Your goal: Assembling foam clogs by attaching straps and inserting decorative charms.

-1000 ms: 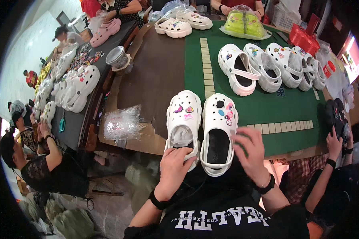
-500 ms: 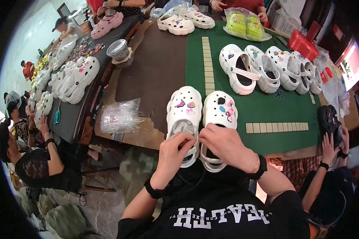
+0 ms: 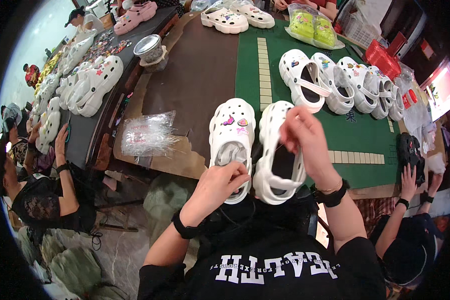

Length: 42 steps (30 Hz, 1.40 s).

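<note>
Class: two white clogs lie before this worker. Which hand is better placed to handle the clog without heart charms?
The right hand: it is raised directly over the plain clog, while the left hand rests at the charmed clog's heel.

Beyond my fingers I see a long table (image 3: pixel 195 75) with a brown top; a green mat (image 3: pixel 365 135) covers its right part, crossed by pale tile strips (image 3: pixel 263 70). Left of my fingers a second, darker table (image 3: pixel 92 125) runs away along the room. Below it the floor (image 3: pixel 120 250) is grey and mottled, with greenish sacks (image 3: pixel 72 270) heaped on it. Bright daylight washes the pale wall (image 3: pixel 40 35) far left, and a lit screen (image 3: pixel 442 90) glows far right.
</note>
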Each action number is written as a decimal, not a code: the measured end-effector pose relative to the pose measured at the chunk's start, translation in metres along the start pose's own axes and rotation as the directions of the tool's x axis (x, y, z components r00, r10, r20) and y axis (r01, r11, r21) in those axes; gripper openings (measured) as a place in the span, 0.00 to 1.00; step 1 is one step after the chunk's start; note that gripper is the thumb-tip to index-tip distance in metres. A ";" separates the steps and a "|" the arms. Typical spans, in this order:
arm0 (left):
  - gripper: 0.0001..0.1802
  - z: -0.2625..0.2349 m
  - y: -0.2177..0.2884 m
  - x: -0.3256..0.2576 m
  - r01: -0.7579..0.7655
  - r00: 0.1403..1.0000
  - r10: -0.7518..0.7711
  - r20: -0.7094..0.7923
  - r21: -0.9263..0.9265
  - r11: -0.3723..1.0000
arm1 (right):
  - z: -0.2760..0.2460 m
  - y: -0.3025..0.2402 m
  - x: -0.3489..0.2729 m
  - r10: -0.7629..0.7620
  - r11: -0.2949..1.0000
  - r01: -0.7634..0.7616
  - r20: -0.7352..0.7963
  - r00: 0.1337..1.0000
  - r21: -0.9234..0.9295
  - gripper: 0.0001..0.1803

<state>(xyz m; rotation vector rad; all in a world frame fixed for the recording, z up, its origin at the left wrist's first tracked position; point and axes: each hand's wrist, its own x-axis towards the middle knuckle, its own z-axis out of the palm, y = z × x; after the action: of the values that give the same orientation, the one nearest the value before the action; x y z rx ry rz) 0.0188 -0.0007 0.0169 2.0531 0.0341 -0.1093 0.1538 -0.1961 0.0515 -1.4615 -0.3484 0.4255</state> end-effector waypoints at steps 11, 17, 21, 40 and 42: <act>0.11 0.022 0.000 -0.003 -0.034 0.985 0.080 -0.155 0.282 0.959 | -0.001 0.004 0.013 0.137 0.984 -0.103 0.251 0.958 -0.147 0.10; 0.12 0.023 -0.002 -0.007 -0.004 0.975 0.076 -0.210 0.322 0.947 | -0.008 0.003 0.019 0.060 0.998 -0.063 0.096 0.994 0.023 0.09; 0.12 0.020 -0.001 -0.010 -0.063 0.971 0.122 -0.208 0.270 0.961 | -0.028 0.021 0.022 0.075 0.964 -0.060 0.047 0.996 -0.259 0.07; 0.07 -0.076 -0.122 0.000 0.230 0.907 0.096 -0.410 0.674 0.702 | -0.047 0.023 -0.062 0.056 0.971 -0.062 -0.033 0.998 -0.231 0.08; 0.06 -0.072 -0.125 0.006 0.226 0.904 0.114 -0.413 0.687 0.691 | -0.045 0.019 -0.065 0.054 0.968 -0.059 -0.029 0.998 -0.245 0.08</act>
<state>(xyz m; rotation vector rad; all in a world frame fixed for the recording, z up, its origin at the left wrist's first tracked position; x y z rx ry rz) 0.0203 0.1213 -0.0610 2.8482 0.3903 0.3600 0.1172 -0.2655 0.0310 -1.7202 -0.3518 0.4226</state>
